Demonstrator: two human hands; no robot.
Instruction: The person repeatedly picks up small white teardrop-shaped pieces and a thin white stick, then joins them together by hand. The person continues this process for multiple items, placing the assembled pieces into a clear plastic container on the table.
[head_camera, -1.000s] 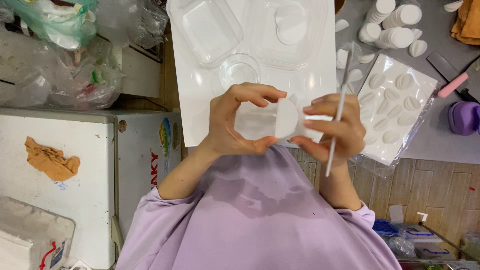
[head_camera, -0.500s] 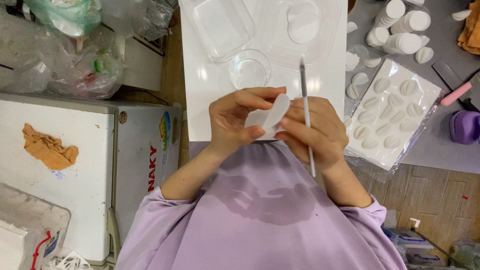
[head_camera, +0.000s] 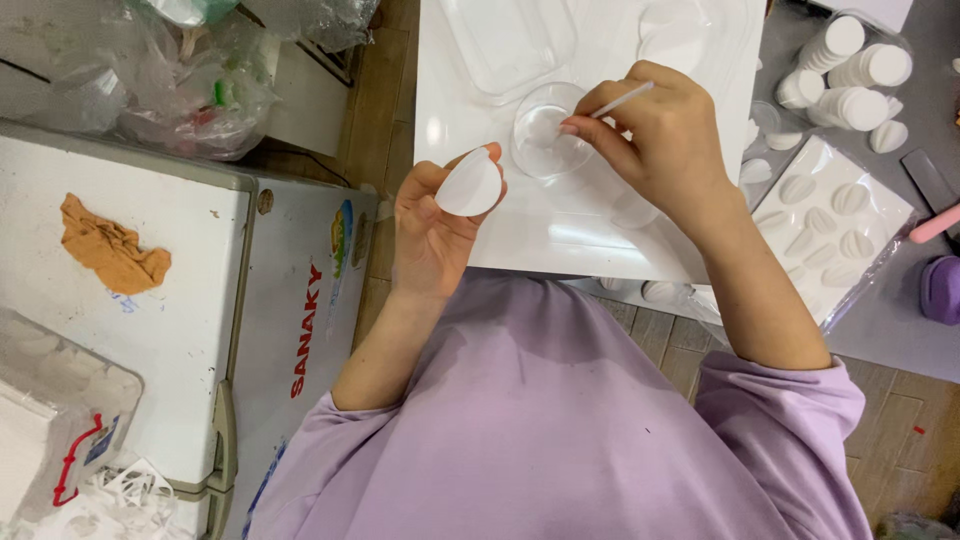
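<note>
The person's left hand (head_camera: 432, 225) is closed around a small white shell-shaped piece (head_camera: 469, 184), gripping it between thumb and fingers and holding it up just above the near edge of a white board (head_camera: 500, 240) on the desk (head_camera: 890, 330). The right hand (head_camera: 660, 130) is apart from the left and pinches a thin white stick (head_camera: 622, 100) between thumb and fingertips; the stick's lower end reaches over a small clear round dish (head_camera: 550, 140) that sits on the board, though whether it touches the dish cannot be told. Beyond the dish on the same board lie a clear rectangular tray (head_camera: 510, 40) and a clear round mould (head_camera: 680, 35). To the right of the board, a plastic sheet of white shell shapes (head_camera: 835, 225) rests on the grey desk, with short stacks of white discs (head_camera: 850, 70) further back and a purple object (head_camera: 942, 290) and a pink tool (head_camera: 935, 225) at the right edge. Both arms wear lilac sleeves (head_camera: 780, 410). To the left of the person stands a white chest freezer (head_camera: 180, 330) with a crumpled orange cloth (head_camera: 110, 250) on its lid, and behind it bulging clear plastic bags (head_camera: 150, 80).
</note>
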